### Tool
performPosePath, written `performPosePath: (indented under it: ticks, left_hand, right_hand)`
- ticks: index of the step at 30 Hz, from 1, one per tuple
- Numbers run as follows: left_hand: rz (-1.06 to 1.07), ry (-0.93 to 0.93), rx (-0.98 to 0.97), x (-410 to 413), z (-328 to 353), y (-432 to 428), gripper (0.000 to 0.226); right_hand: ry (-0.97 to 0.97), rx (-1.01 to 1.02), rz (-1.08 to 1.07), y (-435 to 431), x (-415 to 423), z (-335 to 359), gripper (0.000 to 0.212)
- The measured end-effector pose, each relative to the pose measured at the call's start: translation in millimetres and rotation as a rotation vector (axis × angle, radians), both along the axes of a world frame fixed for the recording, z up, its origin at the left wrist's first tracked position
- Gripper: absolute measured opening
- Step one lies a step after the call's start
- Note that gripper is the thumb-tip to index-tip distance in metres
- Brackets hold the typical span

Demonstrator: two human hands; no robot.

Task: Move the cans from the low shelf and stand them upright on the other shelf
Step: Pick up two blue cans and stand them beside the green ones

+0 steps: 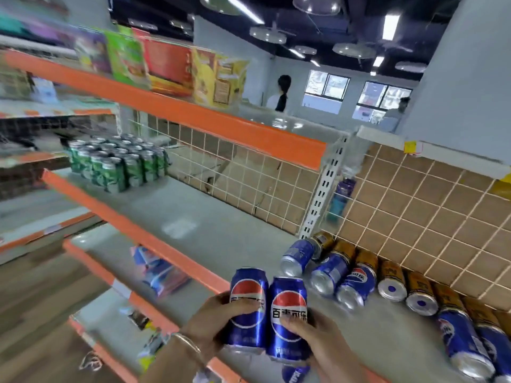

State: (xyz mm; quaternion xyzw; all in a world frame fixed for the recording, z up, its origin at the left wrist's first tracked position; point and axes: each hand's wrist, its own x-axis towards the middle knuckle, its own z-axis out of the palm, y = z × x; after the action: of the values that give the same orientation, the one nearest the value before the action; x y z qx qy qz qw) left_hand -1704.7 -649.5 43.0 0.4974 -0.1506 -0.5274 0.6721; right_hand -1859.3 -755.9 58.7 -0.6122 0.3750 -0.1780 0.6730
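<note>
Grey shelf [210, 217] with orange edge, tiled wall [431, 205], shop ceiling lights [390, 26]

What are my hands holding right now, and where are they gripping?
Left hand grips one blue cola can round its middle; right hand grips a second blue can likewise.

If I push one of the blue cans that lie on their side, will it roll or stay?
The lying blue can would probably roll: it rests on its round side on a smooth grey shelf. Neighbouring gold cans may stop it. Its glossy wall looks slippery.
</note>
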Motion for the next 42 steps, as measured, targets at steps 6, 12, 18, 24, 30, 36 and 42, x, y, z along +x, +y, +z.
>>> performPosePath:
  ticks: [6,12,18,24,30,36,42]
  left_hand:
    - [0.074,-0.096,-0.061,86.7,-2.2,73.5,0.061]
    - [0.062,-0.159,-0.058,166.5,-9.8,126.1,0.071]
    - [0.032,-0.247,-0.014,224.0,-18.6,136.1,0.073]
    - [0.063,-0.295,-0.009,275.0,-28.2,104.4,0.077]
    - [0.117,-0.349,-0.011,343.4,-31.5,53.8,0.076]
    - [0.17,-0.418,-0.018,404.8,-35.3,18.7,0.07]
    - [0.152,-0.453,-0.025,449.0,-48.3,-7.5,0.071]
  right_hand:
    - [0.006,-0.029,0.065,54.8,94.3,-11.1,0.074]
    - [-0.119,-0.11,0.105,103.1,174.3,-6.8,0.039]
    - [-0.133,-0.095,0.164,117.8,223.0,-1.7,0.052]
    - [-0.059,-0.126,0.094,86.9,272.1,-7.4,0.055]
    - [-0.137,-0.127,0.099,37.0,344.8,-12.5,0.055]
    - [-0.169,-0.165,0.087,-5.5,422.7,-31.1,0.067]
    - [-0.202,-0.2,-0.013,-24.1,481.0,-61.8,0.06]
